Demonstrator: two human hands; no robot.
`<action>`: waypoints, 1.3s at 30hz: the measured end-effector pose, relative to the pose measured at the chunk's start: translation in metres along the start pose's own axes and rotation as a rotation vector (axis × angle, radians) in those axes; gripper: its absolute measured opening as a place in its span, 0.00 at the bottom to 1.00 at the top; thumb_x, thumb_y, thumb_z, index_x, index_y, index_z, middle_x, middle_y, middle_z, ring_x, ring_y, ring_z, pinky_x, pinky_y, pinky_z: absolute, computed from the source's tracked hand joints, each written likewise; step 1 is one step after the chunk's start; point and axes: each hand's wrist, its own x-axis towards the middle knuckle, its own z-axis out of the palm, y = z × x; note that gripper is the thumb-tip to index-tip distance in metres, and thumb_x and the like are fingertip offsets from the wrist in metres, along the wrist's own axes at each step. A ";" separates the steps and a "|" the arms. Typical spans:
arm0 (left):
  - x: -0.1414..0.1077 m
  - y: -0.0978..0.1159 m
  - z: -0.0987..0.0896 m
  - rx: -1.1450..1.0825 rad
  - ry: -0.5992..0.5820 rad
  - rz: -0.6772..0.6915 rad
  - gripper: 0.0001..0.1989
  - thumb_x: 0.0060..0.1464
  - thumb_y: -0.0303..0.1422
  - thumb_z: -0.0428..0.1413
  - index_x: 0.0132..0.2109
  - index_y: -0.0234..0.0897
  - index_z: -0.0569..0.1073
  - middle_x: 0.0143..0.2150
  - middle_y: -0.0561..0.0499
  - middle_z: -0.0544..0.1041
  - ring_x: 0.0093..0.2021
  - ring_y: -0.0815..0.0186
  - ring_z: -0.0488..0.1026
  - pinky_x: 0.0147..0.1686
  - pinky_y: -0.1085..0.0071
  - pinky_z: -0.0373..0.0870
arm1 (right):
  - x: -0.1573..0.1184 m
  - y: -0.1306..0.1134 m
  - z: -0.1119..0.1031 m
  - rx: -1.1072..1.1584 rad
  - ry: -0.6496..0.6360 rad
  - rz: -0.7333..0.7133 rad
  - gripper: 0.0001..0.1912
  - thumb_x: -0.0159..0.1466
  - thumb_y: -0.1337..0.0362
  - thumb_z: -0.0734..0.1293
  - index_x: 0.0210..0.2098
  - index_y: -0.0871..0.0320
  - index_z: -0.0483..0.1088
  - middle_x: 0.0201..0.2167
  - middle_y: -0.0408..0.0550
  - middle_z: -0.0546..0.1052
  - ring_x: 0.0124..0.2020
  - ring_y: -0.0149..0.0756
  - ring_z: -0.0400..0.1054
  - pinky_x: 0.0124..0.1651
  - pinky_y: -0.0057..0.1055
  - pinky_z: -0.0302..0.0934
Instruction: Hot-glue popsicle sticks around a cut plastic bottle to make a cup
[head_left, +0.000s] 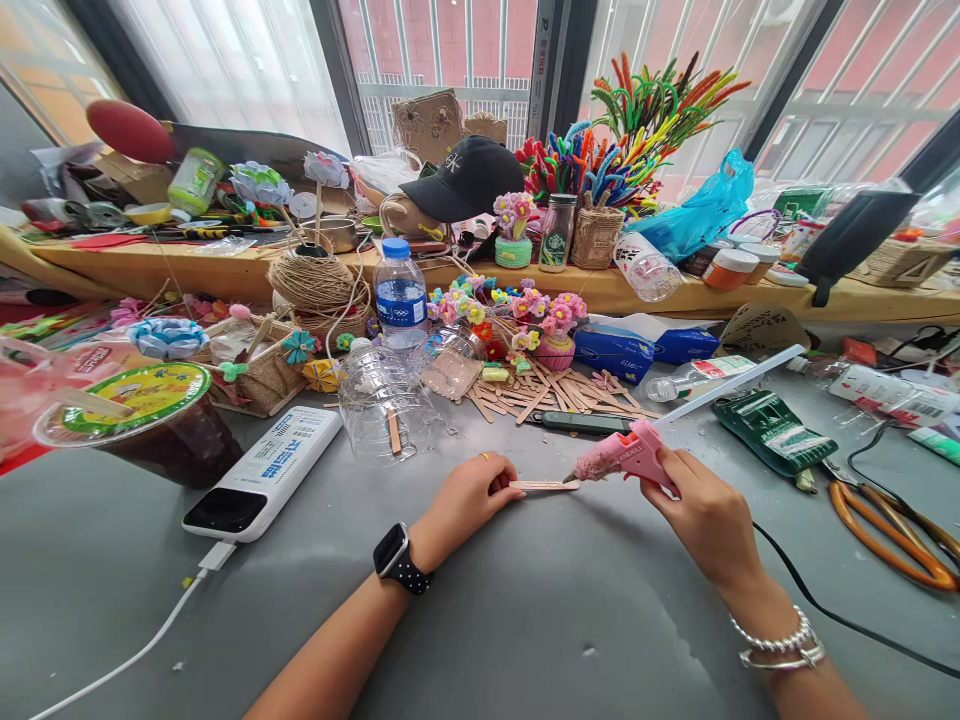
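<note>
My left hand point(476, 492), with a black watch on its wrist, pinches the left end of a flat wooden stick point(546, 486) just above the grey table. My right hand point(697, 505) is wrapped round the handle of a pink glue gun point(619, 455). The gun's nozzle points left and meets or nearly meets the right end of the stick. A long translucent glue stick point(727, 385) juts up and right from the back of the gun. Behind my hands lies a pile of loose wooden sticks point(540, 388).
A cut plastic bottle point(382, 405), power bank point(262, 475) and lidded drink cup point(142, 430) stand left. A green-handled knife point(581, 423) lies behind the gun. Orange-handled scissors point(885, 535) and a black cable point(840, 625) lie right. Further back are a water bottle point(401, 300) and twine point(313, 280).
</note>
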 end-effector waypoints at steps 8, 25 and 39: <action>0.000 0.001 0.000 0.000 -0.005 -0.005 0.04 0.51 0.32 0.53 0.32 0.36 0.69 0.30 0.53 0.71 0.31 0.68 0.67 0.30 0.74 0.61 | 0.000 -0.001 0.000 0.010 -0.021 0.015 0.10 0.59 0.68 0.57 0.35 0.62 0.68 0.23 0.45 0.71 0.22 0.31 0.64 0.23 0.26 0.54; 0.000 0.000 0.000 0.004 -0.009 -0.001 0.04 0.52 0.32 0.53 0.32 0.36 0.69 0.30 0.52 0.70 0.31 0.68 0.66 0.29 0.74 0.60 | 0.000 -0.002 0.001 -0.097 0.049 0.024 0.14 0.60 0.58 0.59 0.35 0.64 0.68 0.22 0.44 0.70 0.22 0.31 0.64 0.22 0.26 0.52; 0.000 0.000 0.000 0.003 -0.009 -0.008 0.05 0.52 0.32 0.53 0.32 0.35 0.69 0.30 0.52 0.70 0.30 0.68 0.66 0.29 0.74 0.60 | 0.002 -0.002 0.000 -0.089 0.044 0.010 0.11 0.60 0.62 0.57 0.30 0.62 0.67 0.19 0.43 0.67 0.20 0.30 0.62 0.22 0.25 0.50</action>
